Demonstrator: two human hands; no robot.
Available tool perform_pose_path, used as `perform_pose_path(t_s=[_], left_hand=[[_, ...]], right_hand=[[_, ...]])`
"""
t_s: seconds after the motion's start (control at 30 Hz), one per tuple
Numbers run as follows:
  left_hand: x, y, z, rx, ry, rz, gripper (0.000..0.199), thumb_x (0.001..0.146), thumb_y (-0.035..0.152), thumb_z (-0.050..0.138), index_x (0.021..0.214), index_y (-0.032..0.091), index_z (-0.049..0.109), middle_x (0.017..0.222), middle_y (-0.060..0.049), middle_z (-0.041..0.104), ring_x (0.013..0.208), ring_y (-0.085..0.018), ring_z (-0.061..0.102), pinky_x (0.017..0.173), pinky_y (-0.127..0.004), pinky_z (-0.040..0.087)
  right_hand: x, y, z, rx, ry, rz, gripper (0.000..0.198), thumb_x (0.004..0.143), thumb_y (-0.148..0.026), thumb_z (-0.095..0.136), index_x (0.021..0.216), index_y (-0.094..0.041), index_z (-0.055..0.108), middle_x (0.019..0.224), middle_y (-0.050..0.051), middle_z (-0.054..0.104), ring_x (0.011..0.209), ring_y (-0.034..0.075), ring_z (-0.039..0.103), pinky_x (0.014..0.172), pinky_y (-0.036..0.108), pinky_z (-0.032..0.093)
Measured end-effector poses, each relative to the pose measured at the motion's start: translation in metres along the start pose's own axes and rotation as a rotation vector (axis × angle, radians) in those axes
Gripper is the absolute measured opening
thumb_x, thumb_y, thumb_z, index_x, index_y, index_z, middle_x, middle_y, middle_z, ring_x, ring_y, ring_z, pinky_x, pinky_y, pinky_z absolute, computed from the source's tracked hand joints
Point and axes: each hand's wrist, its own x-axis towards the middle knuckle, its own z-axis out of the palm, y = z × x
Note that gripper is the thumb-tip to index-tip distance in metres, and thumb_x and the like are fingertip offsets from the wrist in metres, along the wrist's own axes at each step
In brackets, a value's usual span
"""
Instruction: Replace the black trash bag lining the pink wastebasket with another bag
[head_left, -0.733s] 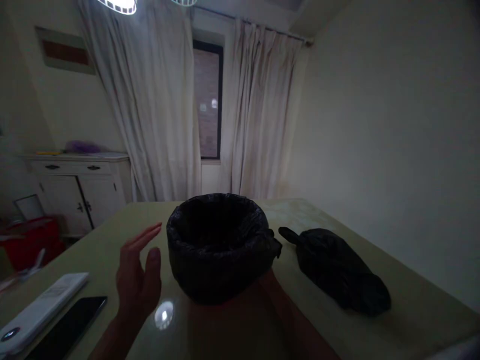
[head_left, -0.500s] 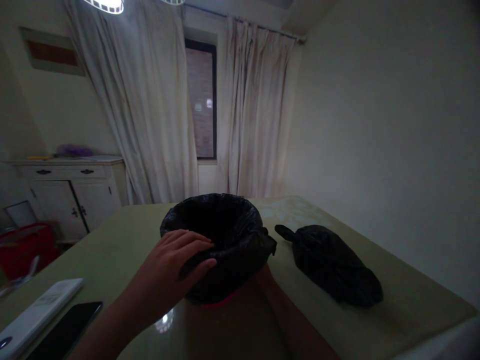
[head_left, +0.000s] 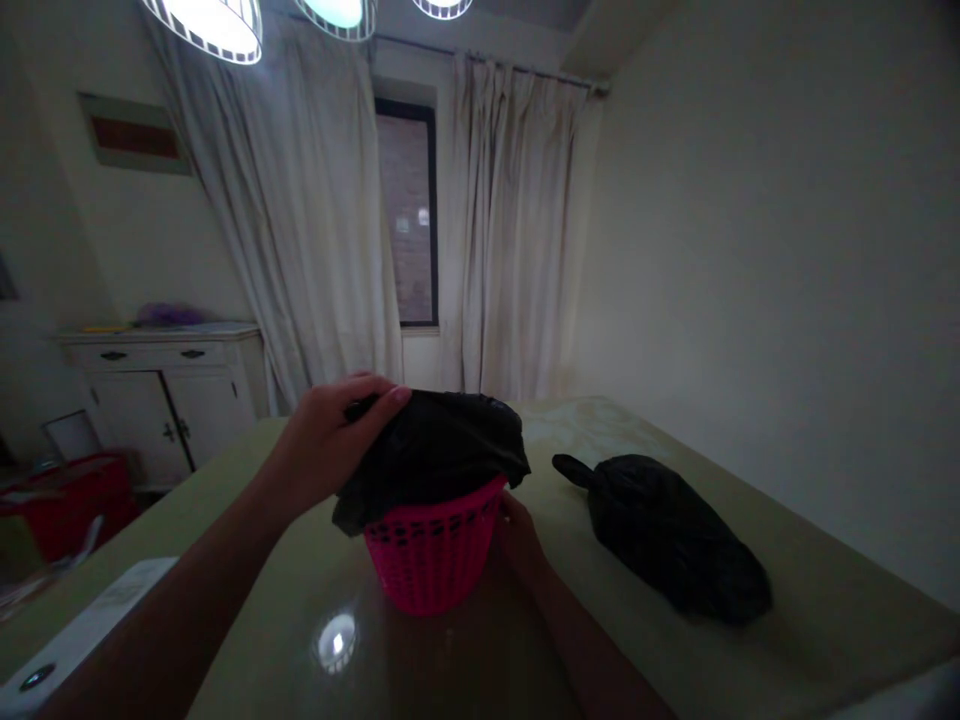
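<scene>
A pink plastic basket stands on the table in front of me. A black bin liner is partly pulled up out of it and bunched over its top. My left hand grips the liner's left edge from above. My right hand rests against the basket's right side and steadies it. A tied, filled black bag lies on the table to the right, apart from the basket.
A white remote-like device lies at the table's front left edge. A white cabinet and a red bin stand at the left. Curtains and a dark window are behind, with a bare wall at the right.
My left hand moved from open beside the basket onto the liner's rim, then pulled the liner upward. The pink basket wall is now exposed.
</scene>
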Motion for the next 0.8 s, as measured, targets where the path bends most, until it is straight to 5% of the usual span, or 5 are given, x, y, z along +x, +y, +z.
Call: perform_pose_path(t_s=[0.2,0.53,0.8], left_hand=[[0.039,0.006,-0.003,0.033,0.043,-0.051,0.040,0.097,0.055,0.061,0.080,0.021,0.075,0.065,0.002,0.062,0.065,-0.017,0.055,0.059,-0.028,0.040],[0.078,0.014,0.013,0.195,0.132,0.118,0.040,0.106,0.049,0.051,0.084,0.020,0.067,0.073,0.000,0.063,0.073,-0.019,0.057,0.075,-0.034,0.040],[0.081,0.014,0.016,0.181,-0.051,0.083,0.041,0.103,0.049,0.048,0.075,0.022,0.059,0.066,0.001,0.056,0.067,-0.018,0.054,0.068,-0.032,0.039]], right_hand=[[0.000,-0.004,0.001,-0.008,0.001,0.050,0.037,0.087,-0.052,0.053,0.088,-0.025,0.078,0.090,0.010,0.078,0.091,0.034,0.071,0.082,0.047,0.056],[-0.002,-0.005,0.001,-0.025,-0.014,0.098,0.030,0.090,-0.046,0.054,0.087,-0.024,0.076,0.091,0.009,0.077,0.096,0.035,0.071,0.083,0.047,0.056],[-0.003,0.001,-0.002,-0.032,-0.058,0.153,0.036,0.105,-0.048,0.072,0.122,-0.016,0.073,0.123,0.008,0.074,0.106,0.024,0.073,0.095,0.044,0.064]])
